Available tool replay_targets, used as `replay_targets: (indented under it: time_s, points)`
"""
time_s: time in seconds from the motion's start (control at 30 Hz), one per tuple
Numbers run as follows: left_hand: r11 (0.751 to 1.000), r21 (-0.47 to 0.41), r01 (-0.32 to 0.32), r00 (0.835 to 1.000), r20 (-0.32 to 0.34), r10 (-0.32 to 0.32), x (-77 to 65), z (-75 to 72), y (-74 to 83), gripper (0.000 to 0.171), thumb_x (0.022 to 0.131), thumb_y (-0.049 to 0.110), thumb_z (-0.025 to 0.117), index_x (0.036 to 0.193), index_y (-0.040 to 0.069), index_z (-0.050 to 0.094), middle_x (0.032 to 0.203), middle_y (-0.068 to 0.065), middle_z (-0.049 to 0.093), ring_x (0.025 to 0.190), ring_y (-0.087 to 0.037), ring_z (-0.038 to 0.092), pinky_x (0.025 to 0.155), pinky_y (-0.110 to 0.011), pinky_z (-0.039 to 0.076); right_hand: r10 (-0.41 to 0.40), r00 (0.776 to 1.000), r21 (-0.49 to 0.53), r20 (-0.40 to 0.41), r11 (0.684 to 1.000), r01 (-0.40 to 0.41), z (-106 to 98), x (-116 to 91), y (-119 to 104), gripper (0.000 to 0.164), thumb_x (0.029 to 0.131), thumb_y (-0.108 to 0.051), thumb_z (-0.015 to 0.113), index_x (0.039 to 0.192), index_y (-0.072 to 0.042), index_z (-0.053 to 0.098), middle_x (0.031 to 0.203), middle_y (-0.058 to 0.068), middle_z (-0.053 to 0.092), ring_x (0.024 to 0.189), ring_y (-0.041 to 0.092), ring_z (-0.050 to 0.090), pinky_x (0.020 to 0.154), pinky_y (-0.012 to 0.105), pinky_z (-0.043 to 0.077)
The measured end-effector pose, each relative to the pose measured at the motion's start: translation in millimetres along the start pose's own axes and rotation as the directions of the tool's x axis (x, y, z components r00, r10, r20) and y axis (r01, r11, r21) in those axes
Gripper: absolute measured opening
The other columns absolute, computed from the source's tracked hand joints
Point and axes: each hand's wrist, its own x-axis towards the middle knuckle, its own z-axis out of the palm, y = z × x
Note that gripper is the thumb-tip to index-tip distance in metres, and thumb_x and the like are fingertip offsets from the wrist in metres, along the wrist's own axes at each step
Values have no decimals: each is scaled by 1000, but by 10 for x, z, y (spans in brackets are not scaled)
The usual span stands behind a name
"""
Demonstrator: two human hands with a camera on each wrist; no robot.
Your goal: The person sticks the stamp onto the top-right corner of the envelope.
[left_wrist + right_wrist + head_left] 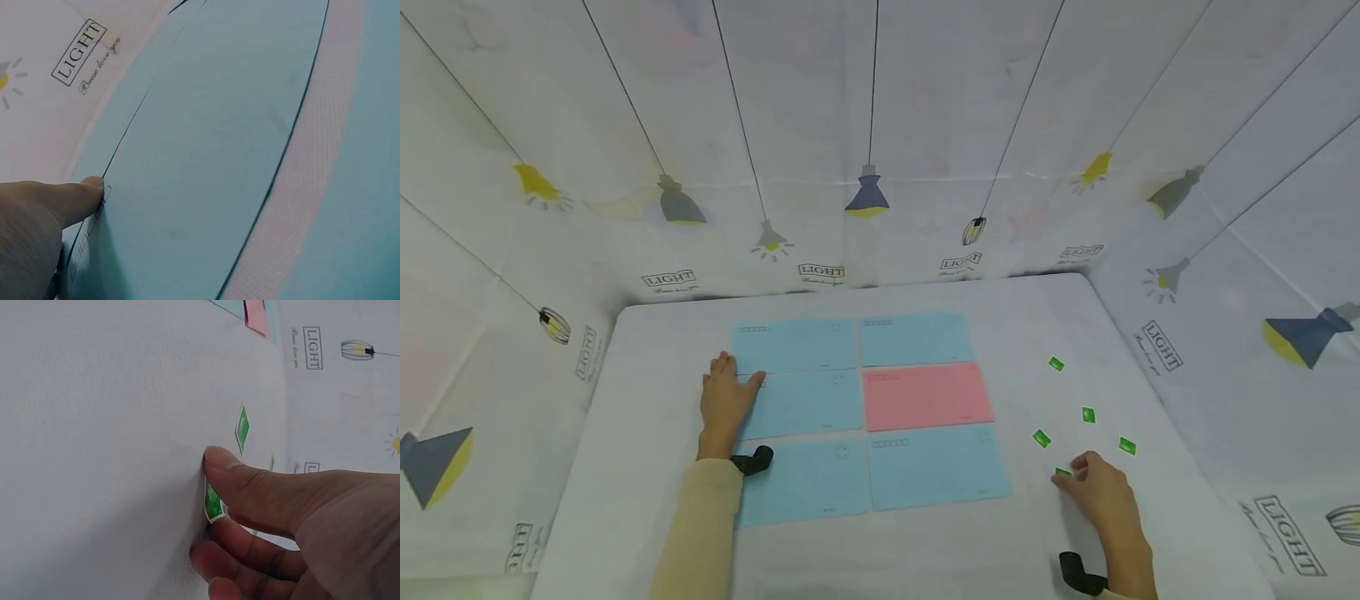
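Note:
My left hand (724,407) rests at the left edge of the middle-left blue envelope (808,407), fingers extended, the thumb on its printed row of small boxes in the left wrist view. At the right, my right hand (1103,493) pinches a small green stamp (213,501) with a white border between thumb and fingertips, low over the white tabletop. Another green stamp (243,429) lies just beyond the thumb. Around that hand lie several more, among them a stamp (1041,438) to the left and a stamp (1127,446) to the right.
Blue envelopes and a single pink envelope (928,397) lie in two columns on the white table (925,554). Cloth walls (820,100) printed with lamps surround the table at the back and sides. Each wrist wears a black camera mount, such as the left mount (752,461).

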Motion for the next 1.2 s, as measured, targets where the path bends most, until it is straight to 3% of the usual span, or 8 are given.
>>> replay_targets:
  time_s: [0.27, 0.5, 0.67, 0.87, 1.1, 1.2]
  points:
    - [1000, -6, -2, 1000, -20, 2, 2, 19, 11, 79, 96, 38, 63, 151, -10, 33, 164, -27, 22, 153, -45, 16, 126, -58, 13, 8, 1000, -10, 10, 1000, -8, 47, 34, -21, 41, 87, -24, 75, 112, 6, 60, 92, 18, 67, 78, 24, 59, 65, 36, 49]
    - [1000, 0, -4, 1000, -6, 4, 10, 19, -4, 80, 97, 40, 62, 152, -9, 31, 164, -26, 20, 154, -43, 15, 126, -57, 12, -50, 999, 9, 5, 999, 50, 57, 33, -39, 32, 88, -15, 74, 107, 6, 60, 86, 14, 64, 76, 22, 56, 64, 35, 47]
    - [1000, -3, -14, 1000, -14, 14, 1, -4, -6, 79, 97, 39, 63, 151, -10, 33, 163, -27, 23, 154, -44, 17, 126, -57, 13, -57, 998, 23, 19, 998, 57, 80, 51, -1, 29, 89, -16, 73, 107, 1, 58, 92, 15, 64, 81, 24, 57, 67, 34, 47]
    - [1000, -1, -22, 1000, -11, 22, -5, -5, 19, 78, 97, 39, 63, 151, -10, 34, 162, -27, 25, 153, -45, 18, 125, -57, 15, -112, 994, 61, -4, 992, 112, 104, 69, 98, 27, 92, -14, 69, 113, 0, 61, 105, 20, 68, 94, 30, 63, 76, 44, 51]
    - [1000, 4, -15, 1000, -7, 15, 3, 10, 13, 78, 97, 39, 64, 151, -9, 35, 163, -26, 25, 153, -44, 19, 125, -58, 16, -170, 981, 145, -92, 972, 183, 71, 47, 28, 22, 97, -16, 66, 114, -3, 68, 94, 10, 72, 76, 16, 63, 60, 25, 49]
    - [1000, 6, -11, 1000, -22, 11, 8, -3, -1, 77, 97, 39, 63, 151, -9, 35, 162, -26, 26, 153, -44, 19, 125, -57, 15, -205, 970, 213, -129, 950, 229, 40, 58, -93, 25, 99, -21, 64, 118, -5, 69, 90, 9, 72, 71, 18, 63, 57, 23, 51]
